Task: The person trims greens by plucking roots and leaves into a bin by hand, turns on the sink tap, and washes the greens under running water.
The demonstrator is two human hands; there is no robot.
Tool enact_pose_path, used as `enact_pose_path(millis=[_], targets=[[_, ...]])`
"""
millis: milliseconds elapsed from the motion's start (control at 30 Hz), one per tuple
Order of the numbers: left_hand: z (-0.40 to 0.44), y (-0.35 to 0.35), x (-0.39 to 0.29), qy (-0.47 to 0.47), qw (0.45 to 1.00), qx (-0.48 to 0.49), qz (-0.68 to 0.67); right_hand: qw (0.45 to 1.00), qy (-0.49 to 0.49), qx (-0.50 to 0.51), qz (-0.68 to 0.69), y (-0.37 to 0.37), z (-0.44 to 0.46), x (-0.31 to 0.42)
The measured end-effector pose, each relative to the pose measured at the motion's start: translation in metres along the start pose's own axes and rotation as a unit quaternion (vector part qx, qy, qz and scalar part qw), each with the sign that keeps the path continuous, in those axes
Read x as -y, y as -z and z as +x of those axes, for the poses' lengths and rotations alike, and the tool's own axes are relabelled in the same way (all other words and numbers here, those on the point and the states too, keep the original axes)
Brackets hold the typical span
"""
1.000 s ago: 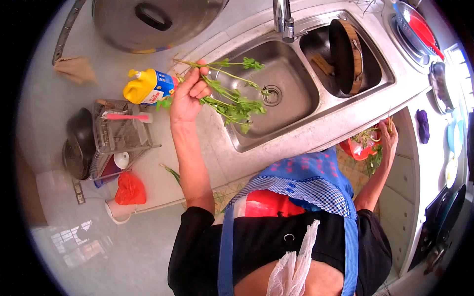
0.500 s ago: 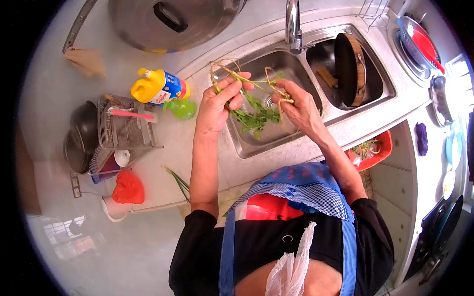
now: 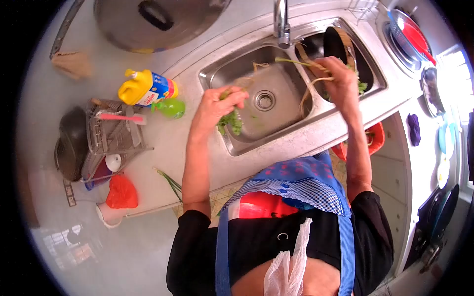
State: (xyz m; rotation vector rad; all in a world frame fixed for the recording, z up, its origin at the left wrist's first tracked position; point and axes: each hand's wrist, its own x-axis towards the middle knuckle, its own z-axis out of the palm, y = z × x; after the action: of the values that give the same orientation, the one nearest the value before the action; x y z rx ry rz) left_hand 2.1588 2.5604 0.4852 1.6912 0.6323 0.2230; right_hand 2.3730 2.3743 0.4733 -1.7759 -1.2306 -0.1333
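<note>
Over the near left edge of the left sink basin (image 3: pixel 291 116), my left hand (image 3: pixel 217 106) is closed on a bunch of green herbs (image 3: pixel 230 123), whose leaves hang below the fingers. My right hand (image 3: pixel 338 81), above the divider between the basins, grips more herb stems (image 3: pixel 296 61); their leaves show past the hand over the right basin. The two hands are well apart. A dangling pale strand (image 3: pixel 304 101) hangs below my right hand. Another thin brownish piece (image 3: pixel 259 65) is at the far side of the left basin.
A dark pan (image 3: pixel 335 44) stands in the right basin under the faucet's (image 3: pixel 282 29) right side. Left are a yellow bottle (image 3: pixel 136 88), a green bottle (image 3: pixel 170 107), a wire rack (image 3: pixel 111 128) and a red bag (image 3: pixel 122 191). Below the counter hangs a red container (image 3: pixel 376 138).
My right hand came up from the red container to meet my left over the sink. Since then the hands have parted, my right hand moving right with stems in it.
</note>
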Motion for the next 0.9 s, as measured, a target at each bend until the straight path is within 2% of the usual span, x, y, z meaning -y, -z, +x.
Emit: enact_pose_path(millis=[33, 100, 133, 167, 233, 267, 300, 333, 367, 433, 500, 567, 600, 700, 767, 833, 900], targets=[[-0.001, 0.003, 0.0, -0.001, 1.0, 0.012, -0.003, 0.999, -0.035, -0.008, 0.008, 0.017, -0.006, -0.007], [0.002, 0.006, -0.003, -0.007, 0.998, -0.047, -0.051, 0.983, -0.163, -0.033, 0.076, 0.055, -0.029, -0.022], [0.004, 0.006, -0.003, -0.023, 0.996, -0.069, -0.06, 0.975, -0.187, -0.065, 0.1, 0.076, -0.041, -0.022], [0.005, 0.008, 0.0, -0.034, 0.993, -0.088, -0.071, 0.953, -0.274, -0.111, 0.058, 0.095, -0.054, -0.014], [0.011, 0.019, 0.012, -0.04, 0.989, -0.051, -0.135, 0.913, -0.352, -0.201, 0.052, 0.129, -0.093, -0.025], [0.02, 0.019, 0.017, -0.036, 0.989, -0.029, -0.141, 0.9, -0.352, -0.249, 0.056, 0.14, -0.111, -0.029], [0.026, 0.022, 0.023, -0.043, 0.978, -0.03, -0.201, 0.887, -0.342, -0.31, 0.032, 0.147, -0.133, -0.046], [0.029, 0.025, 0.028, -0.049, 0.964, -0.04, -0.257, 0.874, -0.358, -0.329, 0.017, 0.153, -0.155, -0.064], [0.032, 0.024, 0.029, -0.05, 0.966, -0.048, -0.249, 0.863, -0.372, -0.343, 0.013, 0.155, -0.173, -0.084], [0.038, 0.023, 0.029, -0.063, 0.947, -0.016, -0.314, 0.821, -0.433, -0.369, 0.05, 0.143, -0.209, -0.13], [0.047, 0.026, 0.036, -0.061, 0.928, 0.008, -0.367, 0.822, -0.504, -0.263, -0.011, 0.127, -0.256, -0.2], [0.05, 0.024, 0.033, -0.059, 0.906, 0.023, -0.418, 0.849, -0.492, -0.119, -0.152, 0.106, -0.289, -0.245], [0.052, 0.024, 0.035, -0.068, 0.896, 0.029, -0.438, 0.853, -0.489, -0.143, -0.114, 0.097, -0.285, -0.242], [0.049, 0.024, 0.035, -0.073, 0.878, 0.031, -0.472, 0.876, -0.446, -0.181, 0.032, 0.088, -0.242, -0.203], [0.048, 0.019, 0.032, -0.061, 0.857, 0.033, -0.51, 0.878, -0.461, -0.096, 0.085, 0.08, -0.169, -0.112], [0.048, 0.016, 0.033, -0.066, 0.847, 0.06, -0.525, 0.912, -0.378, -0.02, 0.159, 0.056, -0.126, -0.061], [0.043, 0.002, 0.027, -0.056, 0.85, 0.01, -0.524, 0.911, -0.34, 0.084, 0.219, 0.023, -0.089, -0.01]])
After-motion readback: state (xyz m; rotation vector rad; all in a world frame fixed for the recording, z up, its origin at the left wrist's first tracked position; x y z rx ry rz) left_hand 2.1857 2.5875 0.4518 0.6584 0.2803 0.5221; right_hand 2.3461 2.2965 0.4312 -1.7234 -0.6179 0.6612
